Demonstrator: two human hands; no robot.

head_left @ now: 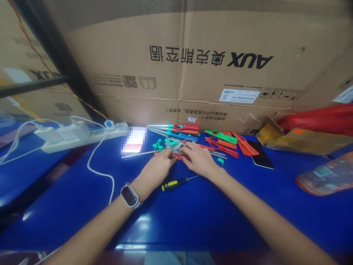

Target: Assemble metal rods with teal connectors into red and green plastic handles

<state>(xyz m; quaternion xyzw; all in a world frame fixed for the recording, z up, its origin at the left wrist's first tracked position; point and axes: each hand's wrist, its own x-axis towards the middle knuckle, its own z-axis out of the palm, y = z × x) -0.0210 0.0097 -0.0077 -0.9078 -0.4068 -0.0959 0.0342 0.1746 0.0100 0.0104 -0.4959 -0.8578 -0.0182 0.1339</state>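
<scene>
My left hand [162,165], with a watch [130,195] on its wrist, is closed at the near edge of a pile of lighter parts. Opposite it, my right hand [199,159] has its fingers curled down over the same parts. Between the two hands a red casing piece [178,156] shows, with small clear and silvery pieces [176,146] just behind it; the fingertips hide what exactly each hand grips. Teal plastic bits [157,144] lie beside my left hand. A screwdriver [175,183] with a yellow-and-black handle rests in front of both hands.
Long-necked lighters [184,127] lie behind the hands, with green [224,137] and red casing halves [224,148] to the right. A dark phone [263,159] and a bottle [322,176] are farther right. A lit, blurred screen [135,139] and a power strip [82,138] stand left. A large carton [165,33] backs the blue table [154,228].
</scene>
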